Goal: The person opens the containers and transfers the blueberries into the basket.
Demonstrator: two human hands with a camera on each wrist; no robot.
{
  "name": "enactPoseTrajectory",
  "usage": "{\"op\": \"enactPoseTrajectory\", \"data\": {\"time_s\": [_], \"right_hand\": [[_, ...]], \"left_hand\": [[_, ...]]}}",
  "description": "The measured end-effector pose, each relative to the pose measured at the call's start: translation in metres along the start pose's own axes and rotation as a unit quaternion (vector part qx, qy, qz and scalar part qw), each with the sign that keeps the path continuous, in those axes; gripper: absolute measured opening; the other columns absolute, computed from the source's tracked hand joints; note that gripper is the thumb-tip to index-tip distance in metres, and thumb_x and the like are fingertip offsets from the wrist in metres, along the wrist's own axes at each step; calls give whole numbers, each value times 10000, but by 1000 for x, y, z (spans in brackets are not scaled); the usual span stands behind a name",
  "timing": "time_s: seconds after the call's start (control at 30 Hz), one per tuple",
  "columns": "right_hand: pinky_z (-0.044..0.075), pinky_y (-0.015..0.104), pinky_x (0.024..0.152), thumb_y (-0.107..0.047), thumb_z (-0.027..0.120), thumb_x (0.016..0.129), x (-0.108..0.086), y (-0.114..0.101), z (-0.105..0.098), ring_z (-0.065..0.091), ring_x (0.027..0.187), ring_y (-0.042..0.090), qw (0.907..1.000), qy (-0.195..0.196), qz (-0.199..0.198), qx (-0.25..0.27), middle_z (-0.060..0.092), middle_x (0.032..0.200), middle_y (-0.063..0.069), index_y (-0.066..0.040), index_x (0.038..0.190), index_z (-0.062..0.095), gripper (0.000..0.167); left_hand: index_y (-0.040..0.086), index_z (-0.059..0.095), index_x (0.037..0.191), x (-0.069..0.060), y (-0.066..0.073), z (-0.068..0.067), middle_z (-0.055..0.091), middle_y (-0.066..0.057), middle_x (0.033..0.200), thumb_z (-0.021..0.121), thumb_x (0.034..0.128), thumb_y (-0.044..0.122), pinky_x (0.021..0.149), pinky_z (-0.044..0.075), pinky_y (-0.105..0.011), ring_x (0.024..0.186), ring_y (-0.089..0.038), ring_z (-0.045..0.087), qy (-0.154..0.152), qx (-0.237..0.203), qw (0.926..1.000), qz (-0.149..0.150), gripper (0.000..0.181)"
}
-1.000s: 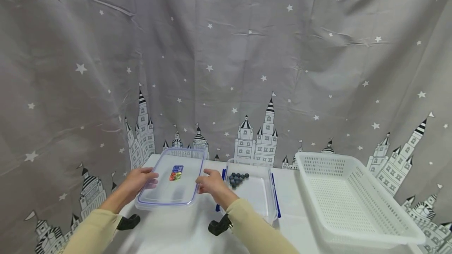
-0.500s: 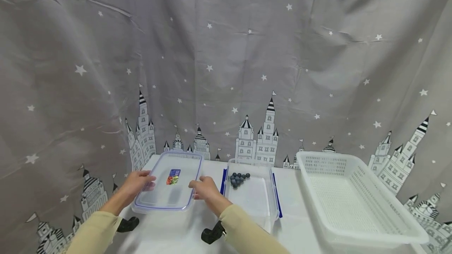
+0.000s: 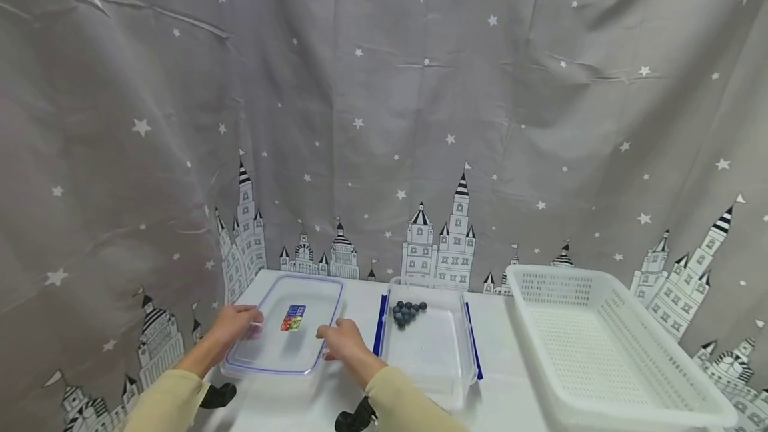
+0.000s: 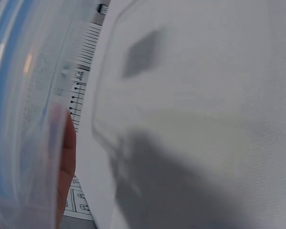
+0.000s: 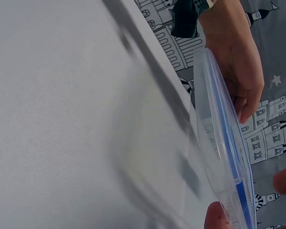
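My left hand (image 3: pixel 237 324) and right hand (image 3: pixel 347 340) gripped opposite long sides of a clear rectangular plastic lid with blue rim (image 3: pixel 277 339), raised between them. Just right of my right hand: clear rectangular plastic container (image 3: pixel 429 362), round dark blueberries (image 3: pixel 405 313) inside. Farther right, white perforated plastic basket (image 3: pixel 594 349).

Left grip (image 3: pixel 234 324) holds left edge of clear lid (image 3: pixel 270 349), fingers (image 4: pixel 69 157) beneath; right grip (image 3: pixel 347 341) holds right edge. Sleeved forearms (image 3: pixel 168 400) converge from lid's near side.
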State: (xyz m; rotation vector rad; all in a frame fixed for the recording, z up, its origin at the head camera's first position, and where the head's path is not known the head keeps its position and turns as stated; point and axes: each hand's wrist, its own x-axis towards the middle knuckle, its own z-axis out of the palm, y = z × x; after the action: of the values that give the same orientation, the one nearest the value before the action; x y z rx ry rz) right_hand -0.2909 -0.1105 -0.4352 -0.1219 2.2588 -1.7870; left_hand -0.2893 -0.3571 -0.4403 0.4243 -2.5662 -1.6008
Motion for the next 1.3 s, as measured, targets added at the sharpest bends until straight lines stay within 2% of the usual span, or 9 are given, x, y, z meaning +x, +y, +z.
{"op": "enactPoseTrajectory", "data": {"time_s": [0.07,0.13,0.33,0.5,0.7,0.83,1.0,1.3], "right_hand": [[565,304,720,-166,665,851,1,2,2,631,658,165,10000,17,-43,22,468,1435,340,163,1426,412,708],[559,316,751,-171,662,847,2,4,3,630,657,168,10000,54,-35,-31,473,1431,340,167,1421,415,711],[546,366,819,-186,660,848,3,16,7,639,713,203,9999,40,59,-98,503,1400,329,170,1412,421,708],[554,351,762,-179,662,832,3,18,9,631,759,204,10000,37,2,69,521,1372,322,182,1400,422,715],[533,398,848,-194,667,838,1,17,10,633,765,227,9998,73,128,-100,530,1365,308,169,1405,424,716],[536,382,820,-194,671,834,1,18,10,628,733,222,9997,70,196,-138,532,1361,313,167,1411,419,726],[539,347,752,-186,671,832,2,21,10,613,712,219,9995,70,287,-90,544,1343,299,160,1410,425,717],[556,328,716,-175,671,830,4,25,11,614,902,249,9994,59,329,-5,532,1349,305,171,1402,424,713]], "left_hand": [[-237,419,1358,1,-2,1,615,-359,1181,471,960,120,706,573,-283,748,-107,660,37,-36,10000,10,537],[-242,429,1346,2,-4,3,621,-356,1163,461,957,119,707,574,-286,744,-115,660,42,-33,10000,24,531],[-232,499,1292,4,-13,8,647,-319,1096,492,936,136,705,559,-311,766,-162,655,159,370,9992,-19,512],[-220,527,1262,9,-21,11,667,-256,1005,475,938,149,705,566,-315,775,-173,650,190,420,9989,-73,494],[-205,549,1242,15,-27,11,670,-143,892,475,924,174,715,531,-316,770,-170,627,86,457,9987,-225,500],[-188,580,1209,16,-32,12,667,-78,814,493,909,187,709,483,-304,752,-166,612,70,511,9982,-298,487],[-205,568,1172,18,-38,16,673,-96,792,478,921,149,655,524,-297,707,-162,624,12,246,9993,-290,443],[-232,481,1290,18,-39,18,694,-157,890,463,933,134,672,561,-287,719,-137,646,-57,163,9996,-232,512]]}}
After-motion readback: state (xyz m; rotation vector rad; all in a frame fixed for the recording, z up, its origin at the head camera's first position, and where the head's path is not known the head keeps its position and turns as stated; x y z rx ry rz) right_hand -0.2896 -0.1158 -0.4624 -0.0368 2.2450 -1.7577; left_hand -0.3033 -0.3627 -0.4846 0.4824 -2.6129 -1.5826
